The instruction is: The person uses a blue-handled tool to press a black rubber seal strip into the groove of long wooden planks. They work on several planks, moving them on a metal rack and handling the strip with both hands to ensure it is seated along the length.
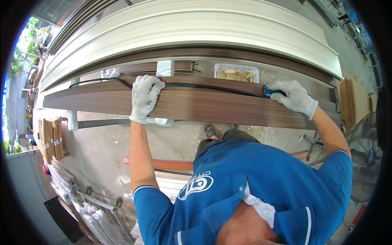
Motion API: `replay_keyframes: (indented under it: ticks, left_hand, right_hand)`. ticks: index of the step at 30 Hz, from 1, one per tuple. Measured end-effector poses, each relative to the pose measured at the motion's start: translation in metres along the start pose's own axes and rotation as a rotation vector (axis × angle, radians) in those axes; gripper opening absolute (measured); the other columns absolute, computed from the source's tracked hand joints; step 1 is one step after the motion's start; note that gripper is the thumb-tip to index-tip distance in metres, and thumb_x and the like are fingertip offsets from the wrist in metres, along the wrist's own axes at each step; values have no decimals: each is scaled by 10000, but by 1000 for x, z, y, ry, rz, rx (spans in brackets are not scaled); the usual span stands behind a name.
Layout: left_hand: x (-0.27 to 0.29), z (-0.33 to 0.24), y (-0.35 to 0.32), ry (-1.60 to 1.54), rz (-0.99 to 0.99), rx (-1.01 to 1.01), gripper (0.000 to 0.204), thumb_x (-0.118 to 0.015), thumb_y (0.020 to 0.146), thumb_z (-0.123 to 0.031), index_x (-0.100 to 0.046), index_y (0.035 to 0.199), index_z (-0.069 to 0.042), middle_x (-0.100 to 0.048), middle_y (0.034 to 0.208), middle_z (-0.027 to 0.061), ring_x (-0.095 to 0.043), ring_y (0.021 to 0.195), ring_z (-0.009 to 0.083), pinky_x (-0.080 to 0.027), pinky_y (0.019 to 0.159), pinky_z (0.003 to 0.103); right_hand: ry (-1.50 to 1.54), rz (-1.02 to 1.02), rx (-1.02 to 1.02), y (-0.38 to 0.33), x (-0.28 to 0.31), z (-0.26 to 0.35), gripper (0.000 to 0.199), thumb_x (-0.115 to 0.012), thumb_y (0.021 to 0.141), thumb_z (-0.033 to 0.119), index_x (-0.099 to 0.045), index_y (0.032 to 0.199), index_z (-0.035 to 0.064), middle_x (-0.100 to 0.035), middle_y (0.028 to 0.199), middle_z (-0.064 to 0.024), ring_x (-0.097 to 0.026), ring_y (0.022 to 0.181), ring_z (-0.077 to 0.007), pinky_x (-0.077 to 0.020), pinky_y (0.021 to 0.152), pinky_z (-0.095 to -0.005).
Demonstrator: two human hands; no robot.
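- The left hand [145, 98], in a white work glove, was clamped over the top edge of a long dark wood-grain board [196, 107], fingers curled over the near face and pinning a black cord [204, 86] against it.
- The right hand [295, 97], gloved the same way, was closed around a small blue tool [270, 91], pressing it down on the board's upper edge right where the black cord ran in.
- The cord lay along the top of the board from the far left, dipped under the left hand and ran on to the blue tool.
- The board stretched across the whole view just in front of the person, resting at each end on white-wrapped supports [164, 121].
- Just behind it sat a second brown strip [163, 67], and beyond that a wide cream-coloured moulded panel [192, 28] curving across the top.
- A white plastic basket [237, 72] holding pale wooden pieces stood on the concrete floor [102, 147] behind the board, between the two hands.
- The person wore a blue polo shirt [261, 183]; a sandalled foot [210, 131] showed below the board.
- At the left, a stack of brown strips [52, 139] lay on the ground; at the far right, a standing fan [365, 163] was visible.
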State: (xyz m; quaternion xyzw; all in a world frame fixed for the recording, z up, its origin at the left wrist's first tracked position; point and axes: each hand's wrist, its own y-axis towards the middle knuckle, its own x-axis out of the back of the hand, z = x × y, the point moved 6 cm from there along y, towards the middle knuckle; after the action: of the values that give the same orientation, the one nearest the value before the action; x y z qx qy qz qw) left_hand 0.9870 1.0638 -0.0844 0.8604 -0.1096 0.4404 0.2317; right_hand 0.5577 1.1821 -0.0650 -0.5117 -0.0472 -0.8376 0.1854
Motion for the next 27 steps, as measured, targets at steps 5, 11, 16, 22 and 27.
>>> replay_keyframes:
  ticks: [5, 11, 16, 22, 27]
  left_hand:
    - [-5, -22, 10, 10, 167, 19, 146, -761, 864, -188, -764, 963, -81, -700, 900, 109, -594, 906, 340, -470, 837, 457]
    - [-39, -61, 17, -191, 328, -5, 135, -743, 888, -193, -752, 961, -80, -711, 956, 120, -617, 973, 343, -473, 873, 457]
    - [-39, -69, 15, 68, 188, -148, 102, -686, 932, -156, -704, 881, -70, -693, 900, 115, -612, 906, 361, -470, 806, 475]
    - [-42, -66, 16, -43, 136, -98, 142, -721, 905, -141, -676, 799, -56, -662, 789, 114, -597, 832, 355, -457, 759, 463]
    - [-46, -68, 17, -33, 79, -54, 162, -753, 876, -101, -656, 755, -53, -638, 747, 114, -578, 789, 345, -446, 733, 461]
  right_hand:
    - [25, 9, 24, 0, 1, -4, 301, -747, 926, 239, -715, 1206, 131, -764, 980, -153, -727, 888, -383, -566, 796, -477]
    - [7, 9, 35, -1, 2, -6, 277, -747, 941, 255, -711, 1189, 136, -761, 963, -141, -734, 862, -363, -579, 768, -459]
    - [75, -14, 66, -3, 0, -16, 284, -761, 937, 263, -712, 1191, 145, -756, 936, -132, -739, 858, -342, -578, 753, -450]
    - [110, 17, 75, -1, 2, -17, 286, -753, 942, 282, -726, 1195, 152, -755, 909, -128, -739, 842, -331, -575, 753, -428]
    - [69, 89, 115, 21, -5, -3, 269, -746, 942, 292, -739, 1174, 155, -745, 885, -126, -725, 817, -338, -561, 748, -438]
